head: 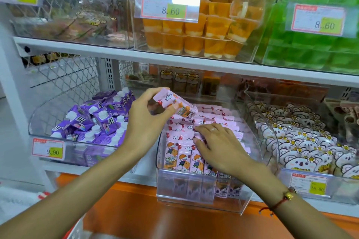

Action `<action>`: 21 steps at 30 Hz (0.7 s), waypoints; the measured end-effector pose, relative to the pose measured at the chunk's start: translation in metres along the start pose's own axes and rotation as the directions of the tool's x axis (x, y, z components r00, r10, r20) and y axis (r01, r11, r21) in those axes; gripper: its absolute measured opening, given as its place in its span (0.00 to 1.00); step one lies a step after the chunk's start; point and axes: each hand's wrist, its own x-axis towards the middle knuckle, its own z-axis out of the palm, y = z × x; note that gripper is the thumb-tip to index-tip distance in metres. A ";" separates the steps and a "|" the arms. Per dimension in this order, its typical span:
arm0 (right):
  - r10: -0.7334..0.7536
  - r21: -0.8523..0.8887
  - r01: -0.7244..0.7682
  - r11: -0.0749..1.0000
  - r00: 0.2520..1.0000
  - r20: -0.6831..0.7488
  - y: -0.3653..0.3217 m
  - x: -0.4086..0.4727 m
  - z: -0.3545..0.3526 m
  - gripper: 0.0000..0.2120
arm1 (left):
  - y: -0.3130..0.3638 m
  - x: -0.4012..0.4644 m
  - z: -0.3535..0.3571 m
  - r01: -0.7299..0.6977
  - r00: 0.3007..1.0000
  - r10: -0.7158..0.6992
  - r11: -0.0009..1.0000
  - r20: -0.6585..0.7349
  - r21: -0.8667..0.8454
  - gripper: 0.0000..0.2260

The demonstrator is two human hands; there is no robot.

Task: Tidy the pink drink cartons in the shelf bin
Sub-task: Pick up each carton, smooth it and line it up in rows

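While my left hand (149, 116) lifts one pink drink carton (175, 105) clear of the clear shelf bin (194, 203), my right hand (215, 144) rests on the packed rows below. Fingers and thumb of the left hand pinch the raised carton by its end, so it hangs tilted above the bin's back half; I hold it up, as I judge it, to keep it out of the way while its slot is made ready. The right hand lies palm down, its fingers (202, 129) spread loosely with the tips curled onto the tops of the pink cartons in the bin (184, 156), seemingly to press them level and close the gaps; whether any one carton is gripped beneath them I cannot tell. A ring shows on one finger and a red cord bracelet (279, 203) on that wrist.

Front rows stand upright, faces forward, behind the bin's clear front lip; farther back the cartons lie flatter and overlap, which is likely where the tidying is wanted. The bin sits on the lower shelf between a bin of purple capped cartons (101, 120) on my left and a bin of koala-faced packets (303, 147) on my right. Overhead, orange jelly cups (196, 33) fill a bin behind a price tag (168, 6) reading 8.60.
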 end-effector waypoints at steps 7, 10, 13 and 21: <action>-0.055 -0.021 0.054 0.998 0.997 -0.051 0.000 -0.014 -0.003 0.19 | -0.007 0.007 0.009 -0.022 0.993 0.015 0.998 0.118 0.055 0.15; -0.061 0.010 0.062 0.998 0.997 -0.056 0.001 -0.018 -0.004 0.19 | -0.006 0.017 0.018 -0.054 0.977 0.023 0.989 0.213 0.138 0.14; -0.086 0.040 0.089 0.995 0.994 -0.063 0.003 -0.021 -0.005 0.18 | -0.001 0.028 0.023 -0.115 0.944 0.018 0.954 0.330 0.277 0.16; -0.108 0.165 0.120 0.979 0.991 -0.079 0.004 -0.028 -0.008 0.18 | 0.010 0.057 0.036 -0.398 0.778 -0.044 0.738 0.627 0.545 0.15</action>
